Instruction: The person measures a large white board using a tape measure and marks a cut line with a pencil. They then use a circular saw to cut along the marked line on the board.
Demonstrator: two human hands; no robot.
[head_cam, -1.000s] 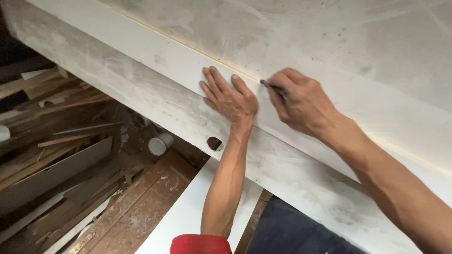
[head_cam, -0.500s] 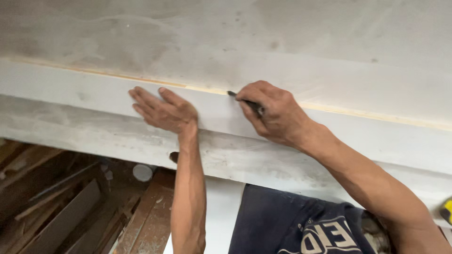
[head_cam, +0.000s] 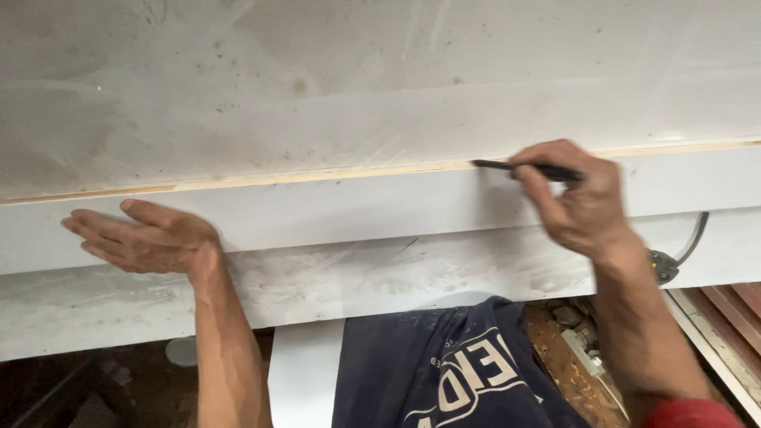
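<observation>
Two white boards are lying stacked on the table, a long narrow strip (head_cam: 380, 210) resting on the wide panel (head_cam: 357, 87). The left hand (head_cam: 147, 238) is pressing flat, fingers spread open, on the strip. The right hand (head_cam: 575, 198) is pinching a dark pencil (head_cam: 523, 167), its tip touching the strip's upper edge.

Pretty rough workshop down there. Under the front edge of the big white worktop (head_cam: 380, 87), which is dusty and scuffed with dark specks all over, you can see a dim floor (head_cam: 95, 388) littered with brown wood offcuts. There's a small round pale lid or cup (head_cam: 181, 351) lying on it at the left. Over on the right, reddish-brown boards (head_cam: 733, 305) and a pale strip lean at an angle. Light is soft and flat, no hard shadows.
</observation>
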